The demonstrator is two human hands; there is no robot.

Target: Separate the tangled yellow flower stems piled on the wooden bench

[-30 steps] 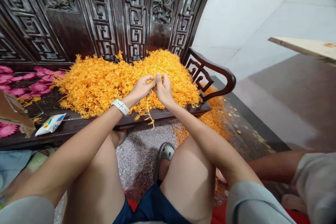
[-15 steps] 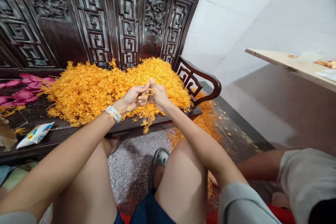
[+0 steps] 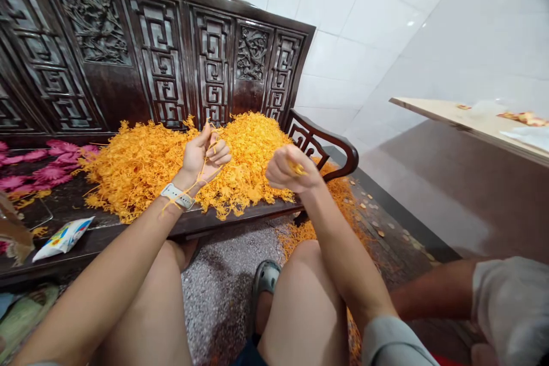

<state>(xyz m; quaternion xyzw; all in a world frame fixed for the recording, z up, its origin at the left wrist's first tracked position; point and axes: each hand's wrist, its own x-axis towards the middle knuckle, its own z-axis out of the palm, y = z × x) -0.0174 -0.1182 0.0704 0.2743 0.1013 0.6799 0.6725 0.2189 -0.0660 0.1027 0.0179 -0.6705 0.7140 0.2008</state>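
Observation:
My left hand (image 3: 205, 154) is raised over a big heap of orange plastic flower sprigs (image 3: 141, 163) on a dark carved wooden bench (image 3: 107, 234). Its fingers are curled round a thin orange stem that trails down past my white wristwatch (image 3: 176, 195). To the right, my right hand (image 3: 288, 169) is blurred and closed in a fist, a small orange piece (image 3: 297, 169) pinched in it. The two hands are apart, above the bench's front edge.
Pink artificial flowers (image 3: 43, 167) and a small white packet (image 3: 63, 238) lie at the bench's left end. More orange sprigs (image 3: 338, 194) spill onto the floor by the armrest (image 3: 330, 143). Another person's arm and grey sleeve (image 3: 506, 297) reach in at lower right. A light tabletop (image 3: 472, 123) stands to the right.
My hands were pinched together on one sprig; now they have pulled apart, the left lifting with the stem, the right swinging off rightward with a small piece. The camera tilted up.

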